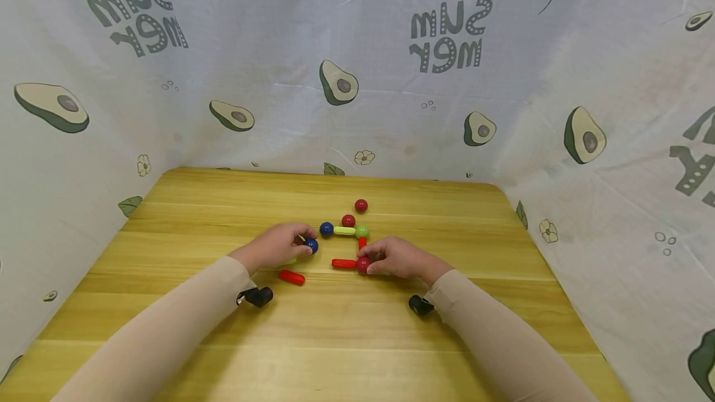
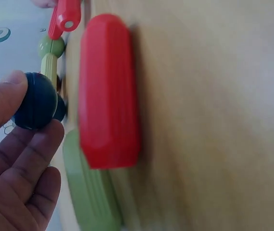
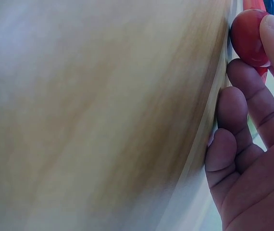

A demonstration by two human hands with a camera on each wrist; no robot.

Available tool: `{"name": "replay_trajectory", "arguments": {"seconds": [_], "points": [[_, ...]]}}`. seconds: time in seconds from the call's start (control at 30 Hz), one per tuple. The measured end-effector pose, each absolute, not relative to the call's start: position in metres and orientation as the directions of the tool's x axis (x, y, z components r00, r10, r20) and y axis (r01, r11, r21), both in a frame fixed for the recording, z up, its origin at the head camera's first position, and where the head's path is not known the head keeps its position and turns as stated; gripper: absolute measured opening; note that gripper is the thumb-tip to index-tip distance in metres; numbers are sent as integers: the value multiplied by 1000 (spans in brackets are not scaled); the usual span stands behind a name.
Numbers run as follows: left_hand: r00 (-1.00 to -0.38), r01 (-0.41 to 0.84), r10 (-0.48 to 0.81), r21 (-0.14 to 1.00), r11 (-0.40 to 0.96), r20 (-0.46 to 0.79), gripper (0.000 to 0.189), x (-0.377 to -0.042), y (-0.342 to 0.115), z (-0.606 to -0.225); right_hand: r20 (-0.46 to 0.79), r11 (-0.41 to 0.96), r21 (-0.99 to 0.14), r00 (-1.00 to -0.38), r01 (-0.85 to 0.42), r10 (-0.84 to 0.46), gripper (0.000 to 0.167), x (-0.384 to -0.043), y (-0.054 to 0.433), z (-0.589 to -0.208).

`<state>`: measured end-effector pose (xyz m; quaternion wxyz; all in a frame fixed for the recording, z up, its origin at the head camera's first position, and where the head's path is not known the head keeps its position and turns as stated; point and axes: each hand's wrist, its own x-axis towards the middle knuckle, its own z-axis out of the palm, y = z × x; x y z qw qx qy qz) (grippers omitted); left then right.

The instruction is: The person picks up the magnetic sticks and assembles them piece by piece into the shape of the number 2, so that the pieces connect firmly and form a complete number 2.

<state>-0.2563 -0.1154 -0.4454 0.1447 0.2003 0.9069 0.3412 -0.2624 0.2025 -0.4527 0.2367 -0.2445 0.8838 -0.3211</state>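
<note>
My left hand pinches a blue ball between thumb and fingers, left of the joined pieces. My right hand grips a red ball at the near corner of that chain. From this ball a red rod points left, and another red rod runs back to a light green ball. A pale yellow-green rod links the green ball to a second blue ball. Below my left hand lie a loose red rod and a green rod, the latter mostly hidden in the head view.
Two more red balls sit behind the chain: one red ball close by the yellow-green rod, another red ball farther back. The wooden table ends at a patterned cloth hanging behind and at both sides.
</note>
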Motion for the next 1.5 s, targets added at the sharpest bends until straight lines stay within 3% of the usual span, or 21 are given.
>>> {"name": "replay_trajectory", "arguments": {"seconds": [0.63,1.5], "points": [[-855,251,490,691,678,-170,25,-245,-113,-454,-280,672,-699,-771,-244,-572,29,-264,204,-455],[-852,296,505,670,681,-138,24,-242,-90,-460,-296,691,-685,-779,-231,-553,33,-264,202,-453]]}}
